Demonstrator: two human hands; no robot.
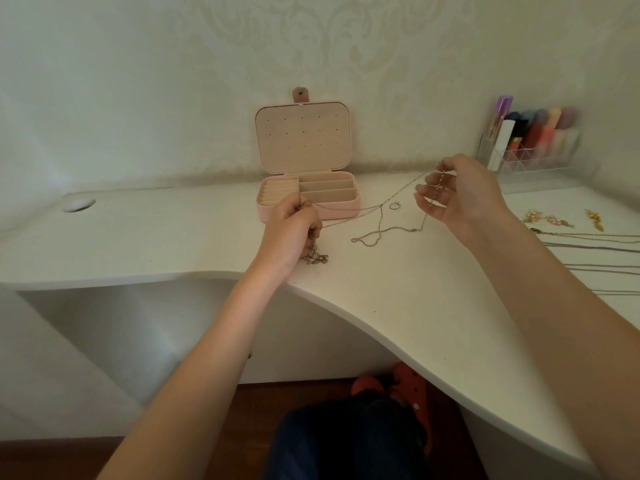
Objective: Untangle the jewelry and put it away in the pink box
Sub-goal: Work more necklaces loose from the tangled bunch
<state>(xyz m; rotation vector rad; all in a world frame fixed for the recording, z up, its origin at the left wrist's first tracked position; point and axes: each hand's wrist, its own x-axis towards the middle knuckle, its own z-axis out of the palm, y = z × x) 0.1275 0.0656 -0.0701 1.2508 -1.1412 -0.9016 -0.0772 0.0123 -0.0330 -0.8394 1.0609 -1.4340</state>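
Observation:
The pink jewelry box [341, 206] stands open against the wall, lid upright, its beige compartments empty. My left hand [289, 232] grips a bunch of chains just in front of the box, and a tangled gold clump [315, 258] hangs from it onto the desk. My right hand [457, 190] is raised to the right and pinches a beaded chain between thumb and fingers. Thin silver chains [381, 230] stretch between both hands and loop on the desk. A small ring [394, 205] lies beside the box.
The white desk [398, 289] has a curved front edge. Gold earrings [550, 220] and laid-out thin chains [595, 244] lie at the right. A clear organizer with cosmetics [530, 140] stands at the back right. A cable hole [79, 204] is at the left.

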